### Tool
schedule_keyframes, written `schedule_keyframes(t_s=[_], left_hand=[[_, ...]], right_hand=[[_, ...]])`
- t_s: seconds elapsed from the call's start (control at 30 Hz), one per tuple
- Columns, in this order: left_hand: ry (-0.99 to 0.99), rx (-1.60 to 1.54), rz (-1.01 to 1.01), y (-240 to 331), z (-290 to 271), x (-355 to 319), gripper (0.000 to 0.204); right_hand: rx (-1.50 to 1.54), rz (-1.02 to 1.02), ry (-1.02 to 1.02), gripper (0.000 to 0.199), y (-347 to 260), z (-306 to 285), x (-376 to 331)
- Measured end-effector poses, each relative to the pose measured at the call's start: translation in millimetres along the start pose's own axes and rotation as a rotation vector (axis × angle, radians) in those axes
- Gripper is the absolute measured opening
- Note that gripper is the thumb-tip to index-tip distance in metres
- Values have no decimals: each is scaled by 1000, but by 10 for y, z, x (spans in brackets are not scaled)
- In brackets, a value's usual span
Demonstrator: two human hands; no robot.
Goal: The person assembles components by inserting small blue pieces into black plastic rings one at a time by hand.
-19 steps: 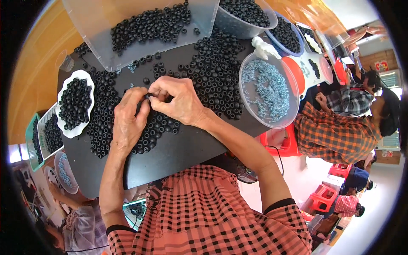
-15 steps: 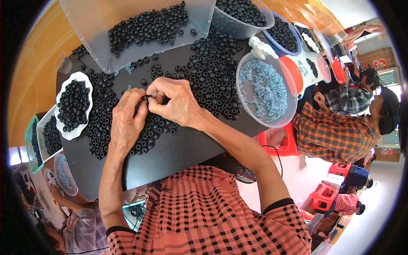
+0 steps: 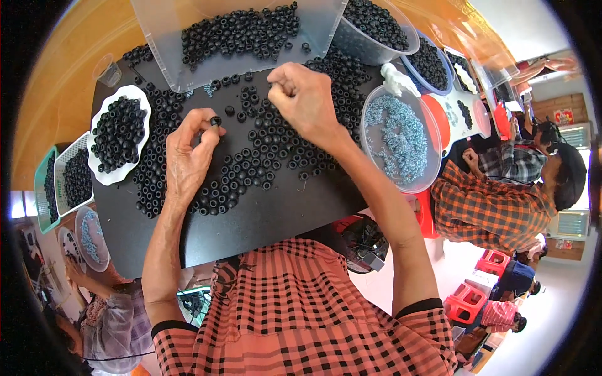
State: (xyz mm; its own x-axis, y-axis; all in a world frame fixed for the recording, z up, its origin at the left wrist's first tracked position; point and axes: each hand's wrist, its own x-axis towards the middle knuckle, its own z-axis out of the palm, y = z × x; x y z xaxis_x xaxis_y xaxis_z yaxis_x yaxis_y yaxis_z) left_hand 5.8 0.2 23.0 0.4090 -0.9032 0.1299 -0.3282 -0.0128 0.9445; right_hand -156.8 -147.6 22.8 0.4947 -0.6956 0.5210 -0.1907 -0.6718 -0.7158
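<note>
Left hand fingers pinch small black ring bead; right hand fingers clenched, contents unclear, near clear plastic tray.

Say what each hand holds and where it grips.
Left hand: one black ring, pinched by its rim at the fingertips. Right hand: fingers pinched together, contents cannot be told.

Red wall sign, perhaps, far right.

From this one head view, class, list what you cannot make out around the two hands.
- Right hand: its curled fingers hide whatever they pinch.
- Left hand: holds a black ring; the palm covers the rings beneath.
- Clear tray: its far side is cut off by the top edge.
- Blue pieces in the round tub: too small to tell their shape.
</note>
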Motion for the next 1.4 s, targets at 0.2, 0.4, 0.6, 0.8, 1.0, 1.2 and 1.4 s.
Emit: schedule_keyframes(t_s=[0.2,0.4,0.6,0.8,1.0,1.2,1.4], left_hand=[[-42,-155,-20,-99,94,-11,10],[-83,-138,-5,-135,153,-42,9],[-78,-150,-30,-114,144,-54,9],[-97,-162,-26,-133,162,-41,11],[-103,-93,-22,-89,160,-57,12],[-70,102,62,-56,129,-36,15],[28,610,445,-129,46,48,23]], right_hand=[[-211,-86,-194,17,331,44,241],[-122,-115,-461,19,361,121,299],[-138,-6,-390,20,326,-112,345],[-317,-263,-546,17,366,5,229],[-394,-252,-576,17,225,-36,204],[-484,-213,-611,21,150,-8,218],[-475,-183,-627,21,109,1,244]])
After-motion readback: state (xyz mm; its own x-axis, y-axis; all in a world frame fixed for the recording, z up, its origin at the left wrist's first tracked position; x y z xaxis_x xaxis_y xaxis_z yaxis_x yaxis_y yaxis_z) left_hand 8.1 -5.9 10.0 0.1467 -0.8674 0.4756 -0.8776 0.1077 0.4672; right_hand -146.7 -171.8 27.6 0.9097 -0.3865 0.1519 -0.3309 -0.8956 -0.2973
